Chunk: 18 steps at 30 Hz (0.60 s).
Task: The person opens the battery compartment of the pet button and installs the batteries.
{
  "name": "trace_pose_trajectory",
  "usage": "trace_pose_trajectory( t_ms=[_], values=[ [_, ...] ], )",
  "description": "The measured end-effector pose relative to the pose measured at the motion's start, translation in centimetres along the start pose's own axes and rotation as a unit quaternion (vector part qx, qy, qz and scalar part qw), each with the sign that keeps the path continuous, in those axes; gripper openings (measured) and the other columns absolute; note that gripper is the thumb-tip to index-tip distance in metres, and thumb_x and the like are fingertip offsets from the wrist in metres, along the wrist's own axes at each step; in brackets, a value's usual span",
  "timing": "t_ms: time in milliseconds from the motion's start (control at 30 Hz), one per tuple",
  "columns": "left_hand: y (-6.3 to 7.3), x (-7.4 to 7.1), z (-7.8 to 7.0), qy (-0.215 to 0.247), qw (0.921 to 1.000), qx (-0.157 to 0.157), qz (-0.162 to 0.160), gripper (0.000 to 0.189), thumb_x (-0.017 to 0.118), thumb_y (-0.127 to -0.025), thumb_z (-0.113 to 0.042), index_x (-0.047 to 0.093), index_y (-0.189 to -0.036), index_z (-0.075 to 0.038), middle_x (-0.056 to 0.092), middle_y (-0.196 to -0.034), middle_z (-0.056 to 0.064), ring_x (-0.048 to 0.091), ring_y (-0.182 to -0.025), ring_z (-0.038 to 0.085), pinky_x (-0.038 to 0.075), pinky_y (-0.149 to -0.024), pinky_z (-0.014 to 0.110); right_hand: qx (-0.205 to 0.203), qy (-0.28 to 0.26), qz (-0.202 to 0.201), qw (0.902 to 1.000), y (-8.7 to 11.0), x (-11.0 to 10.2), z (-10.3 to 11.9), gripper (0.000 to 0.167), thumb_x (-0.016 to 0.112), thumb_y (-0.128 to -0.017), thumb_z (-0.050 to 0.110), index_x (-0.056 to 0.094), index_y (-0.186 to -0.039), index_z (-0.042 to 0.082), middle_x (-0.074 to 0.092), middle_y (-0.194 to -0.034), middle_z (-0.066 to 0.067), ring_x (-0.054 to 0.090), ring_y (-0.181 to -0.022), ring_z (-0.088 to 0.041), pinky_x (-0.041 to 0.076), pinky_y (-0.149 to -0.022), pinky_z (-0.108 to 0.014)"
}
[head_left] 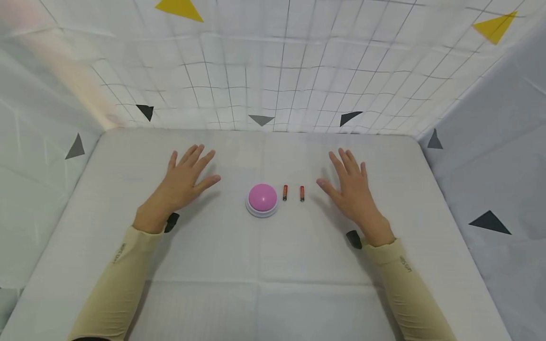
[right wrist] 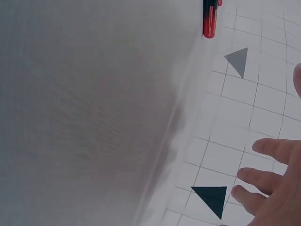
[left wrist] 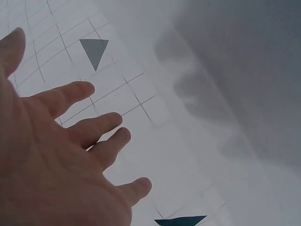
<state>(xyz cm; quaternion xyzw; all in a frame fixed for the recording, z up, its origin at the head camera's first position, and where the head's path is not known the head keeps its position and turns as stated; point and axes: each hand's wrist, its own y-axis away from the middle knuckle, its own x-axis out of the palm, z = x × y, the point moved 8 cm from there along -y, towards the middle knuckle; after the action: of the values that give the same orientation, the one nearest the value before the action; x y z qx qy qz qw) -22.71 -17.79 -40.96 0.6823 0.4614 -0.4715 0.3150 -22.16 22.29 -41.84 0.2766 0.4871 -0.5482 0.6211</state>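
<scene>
A round push-button lamp with a pink dome (head_left: 262,197) and a white base (head_left: 261,214) sits mid-table in the head view. Just right of it lie two small red and black batteries (head_left: 285,192), side by side and apart. My left hand (head_left: 181,182), fingers spread, is over the table left of the lamp and holds nothing. To the right of the batteries is my right hand (head_left: 350,192), its fingers also spread and its grasp bare. The right wrist view catches a battery (right wrist: 209,21) at its top edge; the left wrist view has only the left hand (left wrist: 70,136).
A white cloth covers the table (head_left: 204,255). Behind it rises a white grid-lined sheet (head_left: 264,71) with yellow, black and grey triangles. Grey-white sheets (head_left: 503,180) flank both sides. A small black wrist device (head_left: 353,239) sits at the right cuff.
</scene>
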Motion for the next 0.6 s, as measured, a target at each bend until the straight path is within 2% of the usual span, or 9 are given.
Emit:
trace_pose_trajectory(
  t_ms=[600],
  values=[
    [-0.3, 2.4, -2.0, -0.015, 0.9994, 0.023, 0.022, 0.076, 0.056, -0.106, -0.055, 0.034, -0.165, -0.013, 0.024, -0.172, 0.022, 0.012, -0.162, 0.04, -0.001, -0.123, 0.073, -0.03, 0.005, 0.013, 0.9995, 0.2, 1.9, 2.1, 0.081, 0.061, -0.102, 0.056, 0.029, -0.167, 0.018, 0.024, -0.173, -0.017, 0.014, -0.162, -0.039, 0.009, -0.122, -0.074]
  ],
)
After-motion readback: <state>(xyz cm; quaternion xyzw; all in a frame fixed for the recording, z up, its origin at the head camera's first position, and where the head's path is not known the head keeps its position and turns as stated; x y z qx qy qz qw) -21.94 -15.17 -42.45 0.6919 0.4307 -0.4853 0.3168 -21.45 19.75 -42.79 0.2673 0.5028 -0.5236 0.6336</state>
